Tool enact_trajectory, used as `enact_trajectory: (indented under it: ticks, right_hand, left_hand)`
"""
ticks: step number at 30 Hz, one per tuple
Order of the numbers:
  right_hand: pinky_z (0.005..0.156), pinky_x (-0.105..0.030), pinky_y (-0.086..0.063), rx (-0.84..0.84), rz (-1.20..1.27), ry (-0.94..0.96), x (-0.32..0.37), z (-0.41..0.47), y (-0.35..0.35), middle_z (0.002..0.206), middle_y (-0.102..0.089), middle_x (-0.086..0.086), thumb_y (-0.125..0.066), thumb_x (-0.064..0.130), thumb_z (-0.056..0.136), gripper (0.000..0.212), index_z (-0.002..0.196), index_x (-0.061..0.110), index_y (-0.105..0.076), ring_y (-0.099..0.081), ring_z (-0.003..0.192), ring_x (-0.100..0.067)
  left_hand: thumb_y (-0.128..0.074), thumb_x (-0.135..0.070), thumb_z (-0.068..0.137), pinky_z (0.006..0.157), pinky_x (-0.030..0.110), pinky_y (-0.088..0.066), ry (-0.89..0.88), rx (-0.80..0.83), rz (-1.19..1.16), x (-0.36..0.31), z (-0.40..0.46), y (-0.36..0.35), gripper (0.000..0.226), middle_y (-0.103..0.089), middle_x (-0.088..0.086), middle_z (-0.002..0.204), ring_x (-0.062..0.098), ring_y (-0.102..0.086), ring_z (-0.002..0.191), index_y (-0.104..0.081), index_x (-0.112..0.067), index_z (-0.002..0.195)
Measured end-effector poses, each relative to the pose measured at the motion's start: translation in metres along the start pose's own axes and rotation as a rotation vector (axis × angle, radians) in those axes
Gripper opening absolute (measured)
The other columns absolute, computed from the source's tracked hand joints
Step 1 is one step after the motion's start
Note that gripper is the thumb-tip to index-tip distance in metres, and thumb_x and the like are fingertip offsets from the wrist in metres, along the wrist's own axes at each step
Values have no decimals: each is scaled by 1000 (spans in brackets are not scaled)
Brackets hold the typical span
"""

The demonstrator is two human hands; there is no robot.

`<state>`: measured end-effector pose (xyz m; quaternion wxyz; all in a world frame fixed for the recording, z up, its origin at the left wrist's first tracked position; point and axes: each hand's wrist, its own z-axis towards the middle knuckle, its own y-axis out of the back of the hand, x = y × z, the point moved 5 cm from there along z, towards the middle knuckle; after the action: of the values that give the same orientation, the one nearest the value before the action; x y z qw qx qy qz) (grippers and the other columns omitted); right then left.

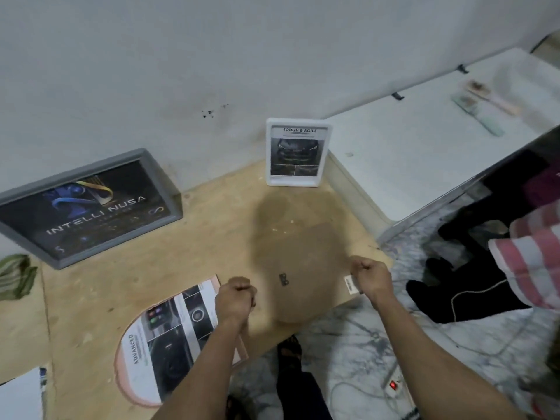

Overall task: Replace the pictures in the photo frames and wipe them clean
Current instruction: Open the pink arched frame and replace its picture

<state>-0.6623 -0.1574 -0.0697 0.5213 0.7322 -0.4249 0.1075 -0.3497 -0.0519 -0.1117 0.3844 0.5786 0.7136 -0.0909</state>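
The brown fibreboard frame back (306, 262), a flat panel with a small black metal hanger at its middle and a white barcode sticker near its right edge, lies face down on the pale wooden tabletop (212, 225), close to the table's front edge and partly in shadow. The left hand (235, 298) sits at the panel's left edge and the right hand (370, 278) at its right edge, well apart, both curled into loose fists with knuckles up; whether the fingertips are actually pinching the board's rim or a retaining tab is hidden beneath the knuckles, so I cannot tell whether either hand holds anything. Both forearms reach in from below, wrists roughly level. Just left of the left wrist lies a printed car brochure sheet (169, 338) on a peach-coloured oval frame, presumably a picture waiting to go in. Judging from here, the risk is that lifting the backing unevenly would bend it or let glass beneath slide toward the near table edge and drop onto the marble-patterned floor. Further back, a white upright photo frame (298, 153) stands against the wall, a grey wooden frame with a dark poster (88, 207) leans to the left, and a green striped cloth (15, 277) lies at the far left.
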Motion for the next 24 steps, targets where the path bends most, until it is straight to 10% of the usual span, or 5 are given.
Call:
enact_trajectory:
  ticks: [5, 17, 24]
  right_hand:
    - [88, -20, -40, 58, -13, -13, 2, 26, -6, 103, -68, -3, -49, 4, 87, 30, 82, 19, -74, -60, 101, -26]
    - [81, -30, -42, 159, -181, 108, 32, -17, -60, 116, -63, -10, -48, 5, 87, 35, 119, 9, -63, -57, 107, -29]
    - [74, -35, -44, 415, -169, 321, 77, -136, -165, 86, -58, -5, -44, 7, 89, 20, 90, 9, -63, -52, 81, -19]
  left_hand:
    - [-66, -9, 77, 65, 43, -58, 32, -25, 133, 2, 19, -17, 33, -68, 9, 53, 31, -69, 62, -70, -21, 46]
    - [-56, -12, 89, 76, 30, -46, 6, -194, 224, 0, -6, 32, 22, -73, 8, 96, 31, -65, 91, -73, -26, 88]
    - [-62, -25, 87, 84, 34, -49, 74, -363, 242, 54, -25, 147, 23, -74, 13, 107, 34, -67, 101, -76, -15, 102]
